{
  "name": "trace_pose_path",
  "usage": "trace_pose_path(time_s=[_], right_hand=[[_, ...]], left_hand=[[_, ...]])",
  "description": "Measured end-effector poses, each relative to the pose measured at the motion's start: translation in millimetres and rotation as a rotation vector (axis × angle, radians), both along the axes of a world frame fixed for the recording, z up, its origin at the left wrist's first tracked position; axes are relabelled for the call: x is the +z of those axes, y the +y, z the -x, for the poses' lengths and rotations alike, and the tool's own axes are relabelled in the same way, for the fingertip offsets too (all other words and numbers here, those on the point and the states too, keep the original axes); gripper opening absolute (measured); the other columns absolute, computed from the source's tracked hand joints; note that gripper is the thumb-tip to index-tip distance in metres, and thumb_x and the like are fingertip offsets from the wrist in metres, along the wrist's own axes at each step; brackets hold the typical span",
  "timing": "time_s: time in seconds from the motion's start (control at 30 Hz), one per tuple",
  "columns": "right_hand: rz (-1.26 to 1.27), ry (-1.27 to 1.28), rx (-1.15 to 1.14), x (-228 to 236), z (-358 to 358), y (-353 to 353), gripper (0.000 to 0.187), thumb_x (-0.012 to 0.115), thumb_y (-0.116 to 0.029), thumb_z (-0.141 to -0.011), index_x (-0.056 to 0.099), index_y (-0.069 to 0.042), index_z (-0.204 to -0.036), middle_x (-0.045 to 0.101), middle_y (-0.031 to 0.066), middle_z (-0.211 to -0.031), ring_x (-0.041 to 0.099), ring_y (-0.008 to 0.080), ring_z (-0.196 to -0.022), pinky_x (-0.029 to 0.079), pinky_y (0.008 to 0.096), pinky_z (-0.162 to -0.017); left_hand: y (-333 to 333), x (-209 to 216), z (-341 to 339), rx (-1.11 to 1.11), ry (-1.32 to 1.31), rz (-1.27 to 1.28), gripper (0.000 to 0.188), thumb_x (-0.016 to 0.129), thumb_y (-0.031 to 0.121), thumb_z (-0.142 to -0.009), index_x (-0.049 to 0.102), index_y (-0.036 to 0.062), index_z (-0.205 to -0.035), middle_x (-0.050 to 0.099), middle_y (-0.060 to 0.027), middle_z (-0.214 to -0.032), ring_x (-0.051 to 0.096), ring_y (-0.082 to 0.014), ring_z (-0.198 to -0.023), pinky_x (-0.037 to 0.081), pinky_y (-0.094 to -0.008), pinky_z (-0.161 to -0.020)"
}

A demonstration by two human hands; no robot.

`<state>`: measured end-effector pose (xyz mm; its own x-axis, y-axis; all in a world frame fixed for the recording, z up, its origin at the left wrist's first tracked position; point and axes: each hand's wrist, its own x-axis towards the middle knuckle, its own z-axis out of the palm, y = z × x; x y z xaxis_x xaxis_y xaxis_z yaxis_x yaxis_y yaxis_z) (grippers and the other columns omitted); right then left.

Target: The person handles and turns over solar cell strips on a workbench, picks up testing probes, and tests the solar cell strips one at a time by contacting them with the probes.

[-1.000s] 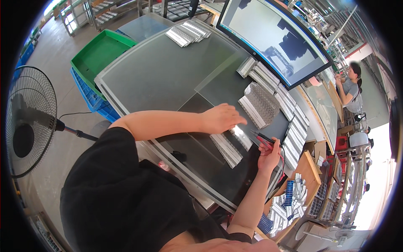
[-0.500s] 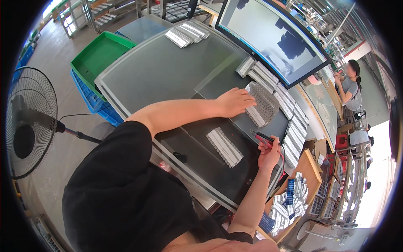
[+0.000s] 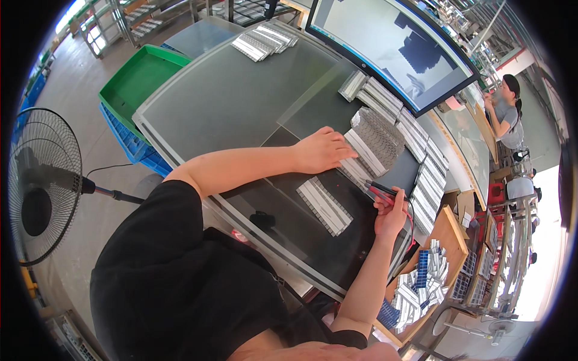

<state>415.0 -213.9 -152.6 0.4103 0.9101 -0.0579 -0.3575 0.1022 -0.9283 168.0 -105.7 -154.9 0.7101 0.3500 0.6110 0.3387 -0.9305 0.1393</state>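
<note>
My left hand [image 3: 325,150] reaches across the dark worktable, its fingertips closed at the near end of a silver-white strip [image 3: 355,172]. Just beyond lies a stack of similar strips [image 3: 376,141], fanned out with dark, mesh-like edges. In my right hand [image 3: 391,213] is a pair of test probes [image 3: 379,191], one red and one black. Their tips point toward the strip, though whether they touch it I cannot tell. A couple more strips [image 3: 324,206] lie side by side, nearer to me on the tabletop.
A monitor [image 3: 391,51] stands behind the table, with rows of strips [image 3: 430,180] along that side. At right is a wooden bin [image 3: 456,237] of loose silver and blue strips. A green tray [image 3: 141,81] and a fan [image 3: 45,186] stand left. A person [image 3: 509,114] sits far right.
My left hand has moved slightly left and nearer, and a strip now shows apart from the stack beneath its fingers. The probe tips have come close to that strip.
</note>
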Motion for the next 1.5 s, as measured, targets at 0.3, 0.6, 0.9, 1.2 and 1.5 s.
trace_pose_path(time_s=[0.3, 0.6, 0.9, 1.2, 1.5], right_hand=[[0.028, -0.192, 0.063, 5.3, 11.6, 0.1, 0.028, 0.047, -0.026, -0.096, 0.052, -0.001, -0.106, 0.06, 0.0123, -0.086, 0.066, 0.0218, -0.069, 0.053, 0.0266, -0.054], [0.047, -0.301, 0.074, 6.3, 15.0, -1.2, 0.029, 0.046, -0.027, -0.096, 0.052, -0.001, -0.106, 0.062, 0.0141, -0.088, 0.066, 0.022, -0.073, 0.053, 0.0267, -0.058], [0.048, -0.326, 0.07, 5.0, 14.8, -2.1, 0.029, 0.046, -0.028, -0.096, 0.052, -0.001, -0.107, 0.062, 0.0149, -0.089, 0.066, 0.0227, -0.073, 0.053, 0.027, -0.059], [0.021, -0.24, 0.071, 2.6, 12.7, 0.3, 0.027, 0.046, -0.026, -0.096, 0.051, -0.002, -0.106, 0.062, 0.014, -0.088, 0.066, 0.0236, -0.072, 0.053, 0.0272, -0.057], [0.132, -0.102, -0.082, 8.3, -1.3, -2.8, 0.032, 0.051, -0.032, -0.092, 0.053, -0.001, -0.103, 0.061, 0.0136, -0.083, 0.064, 0.0209, -0.069, 0.052, 0.0285, -0.056]], left_hand=[[-8.8, -1.7, 8.4, 0.0, 0.009, 0.207, 0.043, 0.065, 0.026, -0.08, 0.054, 0.0133, -0.119, 0.06, -0.0017, -0.104, 0.051, -0.0178, -0.104, 0.032, -0.0375, -0.094], [-7.0, -6.1, 5.7, -0.002, -0.009, 0.203, 0.046, 0.067, 0.024, -0.077, 0.053, 0.0148, -0.12, 0.06, -0.0009, -0.103, 0.051, -0.017, -0.103, 0.032, -0.039, -0.094], [-8.7, -4.8, 5.5, 0.006, 0.001, 0.24, 0.047, 0.067, 0.021, -0.077, 0.051, 0.0142, -0.12, 0.058, -0.0027, -0.103, 0.051, -0.0197, -0.104, 0.033, -0.0394, -0.095], [-9.2, -1.5, 8.1, -0.016, -0.023, 0.271, 0.048, 0.067, 0.019, -0.077, 0.05, 0.0145, -0.122, 0.058, -0.0035, -0.104, 0.05, -0.0204, -0.104, 0.032, -0.0392, -0.095], [-5.0, 13.9, 0.6, -0.08, 0.049, 0.402, 0.054, 0.065, 0.03, -0.074, 0.051, 0.013, -0.124, 0.062, -0.0076, -0.099, 0.054, -0.0275, -0.097, 0.04, -0.042, -0.085]])
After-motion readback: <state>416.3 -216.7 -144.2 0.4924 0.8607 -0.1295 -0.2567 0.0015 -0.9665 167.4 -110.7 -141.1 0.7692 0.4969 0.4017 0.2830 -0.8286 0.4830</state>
